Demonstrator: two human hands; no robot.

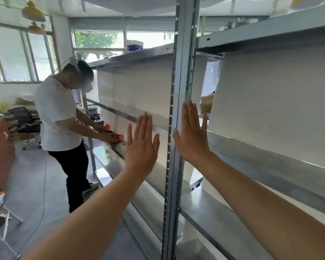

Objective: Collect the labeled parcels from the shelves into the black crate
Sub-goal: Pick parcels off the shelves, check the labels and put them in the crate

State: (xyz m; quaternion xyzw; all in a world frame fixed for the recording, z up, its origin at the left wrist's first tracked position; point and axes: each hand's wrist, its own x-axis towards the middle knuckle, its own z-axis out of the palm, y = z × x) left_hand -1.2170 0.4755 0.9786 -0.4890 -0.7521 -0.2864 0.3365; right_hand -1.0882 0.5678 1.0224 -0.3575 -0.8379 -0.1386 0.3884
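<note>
Both forearms reach forward from the bottom edge, bare to the elbow. Left hand (pixel 142 141) is held up flat, fingers straight and together, back toward the camera, grasping nothing. Right hand (pixel 192 134) is raised the same way, fingers straight, palm facing the rack, also holding nothing. Between them runs the grey slotted post (pixel 176 72) of the rack; the right hand's fingers overlap its edge, though whether they touch it cannot be told.

Metal shelves (pixel 270 166) run left and right of the post, backed by white panels (pixel 270 100). Through the gap between two panels, just beyond the right fingertips, a brown parcel (pixel 207 104) shows; any label on it is too small to make out.

Further left along the rack stands another person (pixel 58 113) in a white shirt and dark trousers, bent over a shelf with both hands on something orange (pixel 118 137). On the top shelf sits a white and blue box (pixel 134 46). Behind that person is a black office chair (pixel 24 117), with windows (pixel 17 53) beyond and yellow lamps (pixel 33 12) overhead.
</note>
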